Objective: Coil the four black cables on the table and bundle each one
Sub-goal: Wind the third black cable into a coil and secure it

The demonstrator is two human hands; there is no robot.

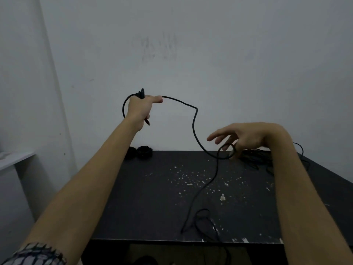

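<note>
Evidently anchoring the coil, the left hand [140,108] clamps the black cable [194,127]; the right hand [246,137], at four o'clock, hangs slack-fingered, guiding slack.

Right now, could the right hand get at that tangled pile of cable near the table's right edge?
Probably yes. The right hand hovers just above the loose cable pile, fingers spread, with only the cable being coiled looped around a finger; nothing else lies between.
</note>
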